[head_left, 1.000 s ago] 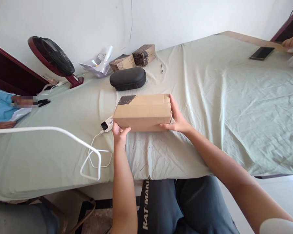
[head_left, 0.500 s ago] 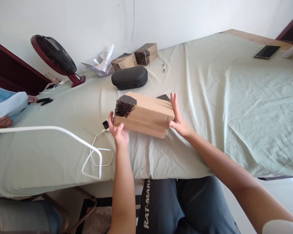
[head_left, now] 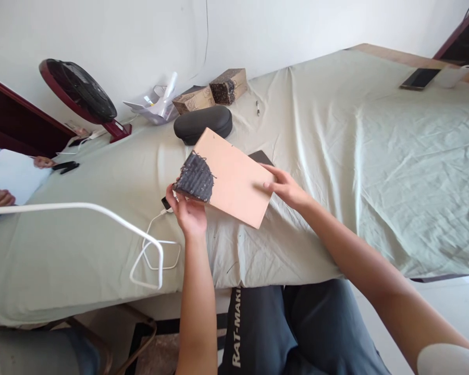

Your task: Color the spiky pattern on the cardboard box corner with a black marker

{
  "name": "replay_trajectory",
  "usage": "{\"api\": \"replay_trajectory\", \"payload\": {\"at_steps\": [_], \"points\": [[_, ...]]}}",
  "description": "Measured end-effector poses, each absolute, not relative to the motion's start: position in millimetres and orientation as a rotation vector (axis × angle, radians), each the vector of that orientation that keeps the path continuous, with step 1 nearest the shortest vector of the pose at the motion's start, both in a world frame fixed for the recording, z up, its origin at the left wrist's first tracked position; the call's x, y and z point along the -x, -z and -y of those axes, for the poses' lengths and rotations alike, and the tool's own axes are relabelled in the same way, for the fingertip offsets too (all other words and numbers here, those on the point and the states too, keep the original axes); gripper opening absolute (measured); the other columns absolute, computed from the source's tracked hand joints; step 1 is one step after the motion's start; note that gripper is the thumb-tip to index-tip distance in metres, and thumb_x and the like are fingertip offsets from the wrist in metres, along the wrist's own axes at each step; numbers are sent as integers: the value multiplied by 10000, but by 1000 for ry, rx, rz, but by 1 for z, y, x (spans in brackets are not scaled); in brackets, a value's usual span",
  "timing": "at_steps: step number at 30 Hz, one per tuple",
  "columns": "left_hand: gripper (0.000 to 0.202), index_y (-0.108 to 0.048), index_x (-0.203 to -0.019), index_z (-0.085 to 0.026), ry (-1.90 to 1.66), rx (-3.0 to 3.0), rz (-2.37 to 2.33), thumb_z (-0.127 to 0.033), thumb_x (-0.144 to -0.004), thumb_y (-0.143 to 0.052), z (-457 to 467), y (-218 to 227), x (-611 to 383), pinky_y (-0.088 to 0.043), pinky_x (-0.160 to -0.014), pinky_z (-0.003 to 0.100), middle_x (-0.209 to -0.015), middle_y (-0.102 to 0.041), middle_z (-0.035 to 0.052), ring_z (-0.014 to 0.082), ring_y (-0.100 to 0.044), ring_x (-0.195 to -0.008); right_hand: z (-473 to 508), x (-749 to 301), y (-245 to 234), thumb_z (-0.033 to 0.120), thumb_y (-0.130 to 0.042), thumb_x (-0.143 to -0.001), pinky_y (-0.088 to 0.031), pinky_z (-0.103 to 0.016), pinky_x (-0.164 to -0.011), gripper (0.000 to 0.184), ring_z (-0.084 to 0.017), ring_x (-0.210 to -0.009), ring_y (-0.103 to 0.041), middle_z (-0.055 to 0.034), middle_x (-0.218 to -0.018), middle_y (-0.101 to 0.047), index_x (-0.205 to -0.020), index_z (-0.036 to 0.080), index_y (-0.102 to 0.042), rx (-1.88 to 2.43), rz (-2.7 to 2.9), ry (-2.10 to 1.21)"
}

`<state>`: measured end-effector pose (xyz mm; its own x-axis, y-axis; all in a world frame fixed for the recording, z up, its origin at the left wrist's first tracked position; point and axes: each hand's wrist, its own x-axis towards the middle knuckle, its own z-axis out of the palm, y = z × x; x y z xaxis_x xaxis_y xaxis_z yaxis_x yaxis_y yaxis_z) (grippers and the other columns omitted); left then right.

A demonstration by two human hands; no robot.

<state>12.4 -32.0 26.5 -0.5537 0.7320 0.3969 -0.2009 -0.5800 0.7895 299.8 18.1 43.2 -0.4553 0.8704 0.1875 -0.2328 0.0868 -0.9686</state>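
Note:
A brown cardboard box (head_left: 234, 174) with one black-scribbled corner is held tilted above the cloth-covered table, its broad plain face turned toward me. My left hand (head_left: 188, 211) grips the blackened corner from below, with some fingers hidden behind the box. At the opposite end, my right hand (head_left: 285, 186) holds the right edge, thumb on the broad face and fingers round the side. Behind the box, a flat dark object (head_left: 262, 157) shows only in part. A small black-and-white device (head_left: 166, 204) with a white cable lies beside my left hand.
Beyond the box sits a black zip case (head_left: 203, 124). Two more cardboard boxes (head_left: 229, 86), a clear plastic bin (head_left: 154, 109) and a dark red fan (head_left: 80, 94) stand along the wall. A white bent rod (head_left: 101, 208) crosses from the left. Another person's hands (head_left: 0, 198) hold paper at left.
The box has been turned in my hands, so its broad face now tips toward me. My right hand's fingers have closed in over its right edge.

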Motion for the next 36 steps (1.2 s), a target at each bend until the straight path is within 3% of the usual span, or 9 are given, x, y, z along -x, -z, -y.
{"api": "replay_trajectory", "payload": {"at_steps": [3,7,13,16,19,23,28,32,36], "points": [[616,-553,-1432,-429,-2091,-1001,-1037,-581,-874,-764,34,-28,-16,-564,-1043,397,-1530,-626,40,263,-639,-1356,-14,-304,-53,532,-847,-824,-543,-587,-1159,890,-381,-1406,-619,-66,-1528,-659,-1623,329,-512,581,1630,-1642],[724,-530,-1505,-430,-1980,-982,-1117,-724,-868,-711,38,-32,-21,-570,-1073,452,-1553,-613,64,309,-622,-1399,-11,-306,-57,503,-804,-878,-595,-554,-1092,977,-368,-1349,-656,-72,-1545,-636,-1718,359,-326,448,1803,-1745],[569,-685,-1377,-492,-2071,-1036,-800,-740,-866,-694,49,-54,-24,-479,-1251,459,-1583,-587,-82,290,-467,-1563,-10,-295,-37,588,-914,-714,-381,-701,-1248,1428,-447,-1578,-335,-129,-1699,-363,-1756,372,39,614,2087,-1233],[721,-679,-1422,-436,-2009,-1182,-813,-770,-783,-700,62,-72,-28,-436,-1293,495,-1613,-561,-58,342,-375,-1616,-13,-291,-28,600,-933,-665,-314,-738,-1267,1516,-484,-1601,-210,-177,-1725,-207,-1755,326,86,622,2125,-928],[825,-617,-1493,-405,-1960,-1261,-897,-568,-696,-760,77,-88,-31,-431,-1295,538,-1585,-573,-33,393,-383,-1602,-14,-288,-22,625,-931,-648,-262,-742,-1295,1560,-485,-1610,-151,-175,-1704,-164,-1743,330,139,591,2131,-787],[893,-552,-1547,-412,-1899,-1338,-992,-345,-672,-719,91,-99,-29,-414,-1299,529,-1626,-506,-50,395,-405,-1583,-14,-285,-17,716,-906,-639,-215,-760,-1306,1570,-495,-1610,-112,-171,-1677,-180,-1738,344,152,577,2128,-722],[1050,-396,-1643,-451,-1771,-1359,-1108,-182,-690,-744,102,-104,-23,-507,-1191,529,-1340,-678,25,346,-636,-1327,-18,-286,-13,745,-900,-628,-280,-729,-1294,1542,-484,-1601,-159,-168,-1663,-199,-1750,351,81,547,2071,-704],[995,-406,-1631,-489,-1760,-1357,-1003,-383,-752,-861,101,-104,-23,-466,-1241,503,-1482,-629,4,348,-564,-1446,-19,-286,-14,763,-915,-567,-328,-751,-1261,1579,-509,-1584,-185,-175,-1679,-206,-1754,342,37,577,2052,-774],[1127,-552,-1550,-426,-1699,-1345,-939,-604,-531,-999,92,-87,-16,-454,-1258,529,-1619,-547,51,415,-486,-1523,-4,-280,-14,713,-891,-660,-485,-680,-1179,1447,-470,-1565,-268,-157,-1694,-215,-1747,388,6,503,1998,-916]]}}
